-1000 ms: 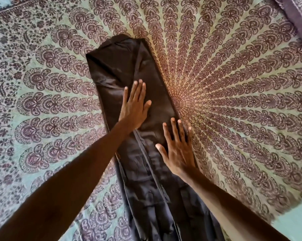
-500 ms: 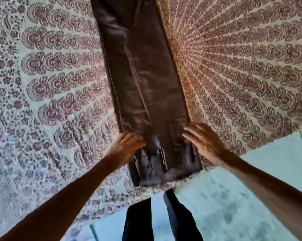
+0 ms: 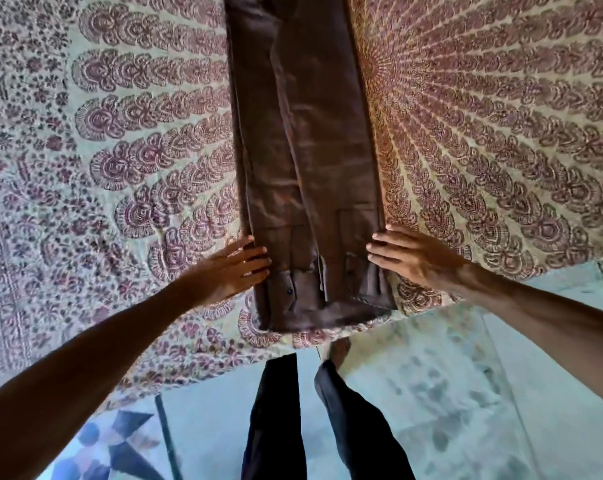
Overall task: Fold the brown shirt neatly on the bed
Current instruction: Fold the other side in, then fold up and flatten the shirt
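Note:
The brown shirt (image 3: 303,161) lies on the bed as a long narrow strip, folded lengthwise, running from the top of the view down to the bed's near edge. Its cuffs with a dark button lie at the near end. My left hand (image 3: 232,271) rests at the strip's left edge near that end, fingers touching the cloth. My right hand (image 3: 409,256) is at the right edge, fingertips on the shirt's side. Whether either hand pinches the cloth does not show.
The bed carries a patterned mandala bedspread (image 3: 483,140) in cream and maroon. Its near edge (image 3: 328,341) runs just below the shirt's end. Below it are the pale floor (image 3: 449,410) and my legs in dark trousers (image 3: 293,420).
My hands slid from the middle of the shirt down to its near end, one at each side edge. The view tilted down, so the bed edge, floor and legs now show.

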A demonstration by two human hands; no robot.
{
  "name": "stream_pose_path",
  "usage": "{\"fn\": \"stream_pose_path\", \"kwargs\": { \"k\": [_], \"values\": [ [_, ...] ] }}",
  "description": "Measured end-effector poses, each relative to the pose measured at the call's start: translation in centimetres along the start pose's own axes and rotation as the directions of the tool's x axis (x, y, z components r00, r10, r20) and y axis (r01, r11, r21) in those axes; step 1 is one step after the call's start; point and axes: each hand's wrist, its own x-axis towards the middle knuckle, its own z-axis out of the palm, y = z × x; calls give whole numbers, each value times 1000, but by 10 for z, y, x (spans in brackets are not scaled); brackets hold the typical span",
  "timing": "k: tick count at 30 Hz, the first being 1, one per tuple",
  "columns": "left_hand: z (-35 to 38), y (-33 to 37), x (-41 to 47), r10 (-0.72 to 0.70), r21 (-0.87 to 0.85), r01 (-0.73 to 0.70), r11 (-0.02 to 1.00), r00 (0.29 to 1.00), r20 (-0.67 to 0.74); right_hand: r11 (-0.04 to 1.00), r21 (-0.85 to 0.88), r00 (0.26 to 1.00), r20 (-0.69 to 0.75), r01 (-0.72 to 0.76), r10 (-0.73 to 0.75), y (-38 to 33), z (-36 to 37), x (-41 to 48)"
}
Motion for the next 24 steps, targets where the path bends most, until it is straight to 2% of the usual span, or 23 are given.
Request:
{"fn": "stream_pose_path", "kwargs": {
  "k": [2, 5, 8, 10, 12, 14, 16, 18, 20, 22, 24],
  "values": [
    [-1, 6, 1, -42, -44, 43, 998, 999, 22, 999, 39, 997, -78, -15, 18, -2, -2, 3],
    [-7, 13, 3, -147, -173, 150, 973, 989, 29, 978, 193, 983, -152, -75, 106, -6, -9, 5],
    [-19, 18, 10, -327, -367, 282, 887, 943, -64, 888, 412, 956, -115, -203, 271, -9, -23, 3],
    [-38, 16, 21, -506, -582, 388, 715, 861, -48, 758, 577, 911, -56, -304, 408, -9, -40, 6],
    [-62, 4, 35, -659, -786, 424, 450, 752, 28, 527, 762, 834, 30, -375, 551, -4, -67, 17],
    [-80, -19, 53, -787, -913, 360, 190, 612, 78, 228, 915, 754, 111, -332, 648, 12, -95, 40],
    [-85, -60, 75, -873, -964, 250, -95, 444, 201, 55, 961, 658, 144, -272, 739, 47, -113, 76],
    [-73, -106, 97, -864, -924, 180, -337, 332, 379, -108, 955, 537, 247, -276, 807, 91, -105, 114],
    [-57, -142, 115, -817, -844, 237, -482, 227, 530, -258, 912, 397, 376, -320, 837, 127, -84, 145],
    [-42, -162, 125, -797, -782, 338, -524, 127, 590, -377, 852, 247, 478, -363, 843, 147, -63, 165],
    [-39, -172, 126, -783, -733, 407, -545, 64, 618, -387, 796, 165, 508, -464, 846, 154, -60, 172]
  ]
}}
